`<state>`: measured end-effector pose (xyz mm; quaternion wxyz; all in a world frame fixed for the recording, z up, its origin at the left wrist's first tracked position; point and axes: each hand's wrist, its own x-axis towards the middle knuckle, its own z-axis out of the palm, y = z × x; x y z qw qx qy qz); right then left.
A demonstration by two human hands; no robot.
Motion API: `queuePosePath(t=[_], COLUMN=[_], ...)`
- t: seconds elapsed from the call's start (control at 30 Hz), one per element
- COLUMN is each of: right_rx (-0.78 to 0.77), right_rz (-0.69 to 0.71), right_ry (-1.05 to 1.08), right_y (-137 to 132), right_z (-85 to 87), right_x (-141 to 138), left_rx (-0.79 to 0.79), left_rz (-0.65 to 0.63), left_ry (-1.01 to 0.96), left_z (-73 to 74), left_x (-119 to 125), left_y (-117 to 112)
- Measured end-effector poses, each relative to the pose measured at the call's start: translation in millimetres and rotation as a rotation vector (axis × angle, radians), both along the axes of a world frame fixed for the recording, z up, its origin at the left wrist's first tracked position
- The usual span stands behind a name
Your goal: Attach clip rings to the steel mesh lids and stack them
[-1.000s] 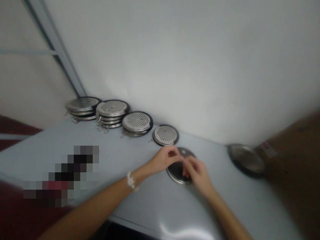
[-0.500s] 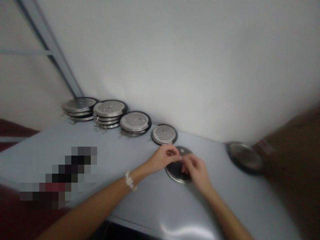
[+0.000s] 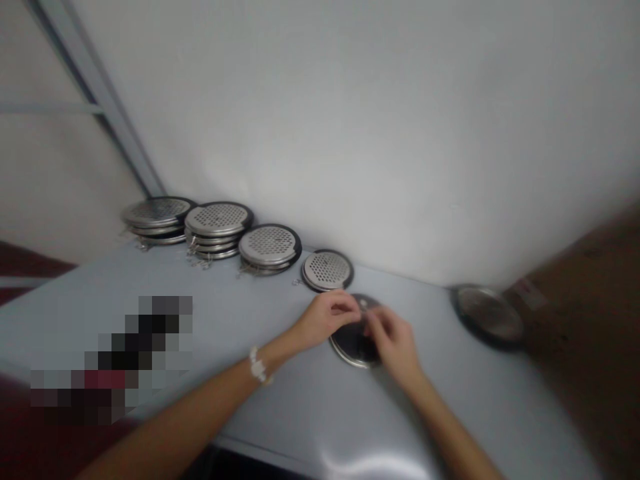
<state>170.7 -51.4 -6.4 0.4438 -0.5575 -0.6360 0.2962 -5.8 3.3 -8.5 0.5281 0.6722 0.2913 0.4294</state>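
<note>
Round dark-rimmed steel disc (image 3: 350,343) lies flat on the pale grey worktop (image 3: 360,417), closest under your right hand (image 3: 395,340); left hand (image 3: 327,321) at its upper-left edge, fingers (image 3: 375,325) together, clamping unclear.

my left hand (image 3: 325,321): 1
my right hand (image 3: 393,343): 1
stacks of perforated steel discs (image 3: 217,227): 3
single perforated steel disc (image 3: 327,270): 1
disc under my hands (image 3: 347,345): 1
dark-rimmed steel disc (image 3: 487,315): 1
bracelet (image 3: 259,365): 1
</note>
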Motion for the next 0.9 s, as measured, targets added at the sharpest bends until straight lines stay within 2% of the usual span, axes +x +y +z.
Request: queuePosePath(t=[0.17,0.33,0.47,0.67,0.9], right_rx=[-0.081,-0.161,-0.183,-0.191,-0.174], right_rz=[0.070,0.119,0.124,0.110,0.105], right_ry=[0.208,0.390,0.423,0.448,0.449], right_y=[2,5,7,8,8], right_z=[-0.9,-1.8,-2.2,-4.4,-4.1], right_x=[-2,-1,1,0,-1], left_rx=[0.022,0.040,0.020,0.211,0.144], left_rz=[0.028,0.056,0.039,0.085,0.051], left_ry=[0.010,0.114,0.200,0.379,0.295], left_z=[-0.7,0.4,1.0,-2.3,-12.6], left_x=[0,2,4,2,4], left_y=[-1,-4,-7,-10,-10])
